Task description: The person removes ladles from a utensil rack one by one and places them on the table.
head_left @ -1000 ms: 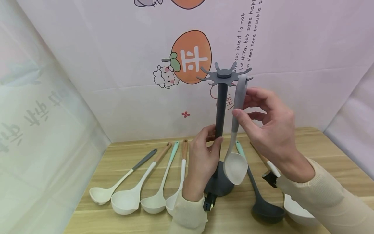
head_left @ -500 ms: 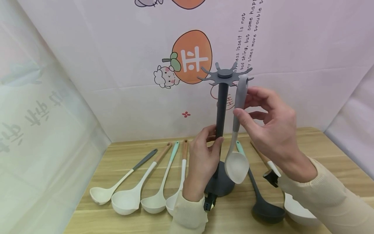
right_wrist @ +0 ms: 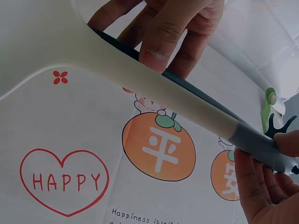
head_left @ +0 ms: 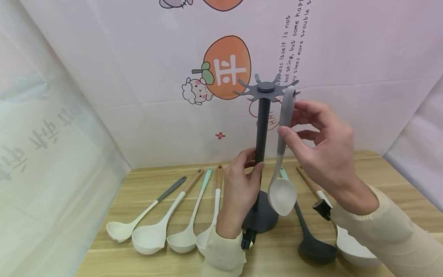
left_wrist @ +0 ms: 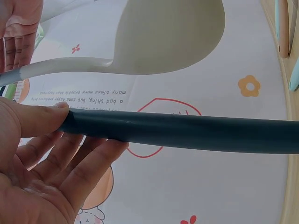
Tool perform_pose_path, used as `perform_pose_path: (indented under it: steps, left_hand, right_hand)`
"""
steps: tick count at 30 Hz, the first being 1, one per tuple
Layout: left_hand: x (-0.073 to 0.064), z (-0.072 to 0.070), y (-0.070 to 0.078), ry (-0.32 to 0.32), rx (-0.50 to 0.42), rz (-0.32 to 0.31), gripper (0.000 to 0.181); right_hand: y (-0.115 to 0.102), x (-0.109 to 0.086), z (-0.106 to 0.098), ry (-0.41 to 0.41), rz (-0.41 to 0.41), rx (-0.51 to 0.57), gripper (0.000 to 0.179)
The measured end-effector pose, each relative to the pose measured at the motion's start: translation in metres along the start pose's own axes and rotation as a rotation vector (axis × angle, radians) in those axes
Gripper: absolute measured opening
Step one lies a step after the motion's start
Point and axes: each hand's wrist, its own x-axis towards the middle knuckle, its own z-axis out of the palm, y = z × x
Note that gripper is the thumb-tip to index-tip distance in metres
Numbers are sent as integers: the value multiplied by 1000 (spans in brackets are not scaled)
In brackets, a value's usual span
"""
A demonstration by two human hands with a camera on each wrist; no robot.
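A dark grey utensil stand [head_left: 263, 127] rises from a round base, with hooked arms spreading at its top. My left hand [head_left: 240, 188] grips its pole low down, thumb on one side and fingers on the other, as the left wrist view also shows of the pole [left_wrist: 201, 134]. My right hand [head_left: 325, 150] pinches the grey handle of a pale ladle [head_left: 283, 197] between thumb and fingers. This ladle hangs bowl down beside the pole, its handle's top end overlapping the hooked arms at the right in the head view. In the right wrist view its pale shaft [right_wrist: 187, 105] crosses before the pole.
Several ladles lie on the wooden table [head_left: 138, 265]. Left of the stand are a grey-handled ladle [head_left: 119, 231], a brown-handled one [head_left: 149, 239] and a mint-handled one [head_left: 181, 240]. A black ladle [head_left: 316, 250] and a white one [head_left: 356, 250] lie right. A printed cloth [head_left: 155, 127] hangs behind.
My right hand has shifted slightly right and up with the ladle, drawing its handle a little away from the pole. The left hand and the stand have stayed in place.
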Motion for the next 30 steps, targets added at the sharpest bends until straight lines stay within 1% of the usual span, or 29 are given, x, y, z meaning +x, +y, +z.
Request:
perform_pose_path:
  steps: [8, 13, 21, 30]
  left_hand:
    - [0, 1, -1, 3, 0, 10, 34]
    - [0, 0, -1, 0, -7, 6, 34]
    - [0, 1, 1, 10, -14, 14, 34]
    - [0, 1, 2, 9, -3, -6, 34]
  right_hand:
    - [2, 0, -5, -30, 2, -22, 52]
    - [-1, -2, -7, -10, 16, -5, 50]
    - [-3, -2, -17, -1, 29, -7, 58]
    - [-4, -2, -24, 15, 38, -10, 58]
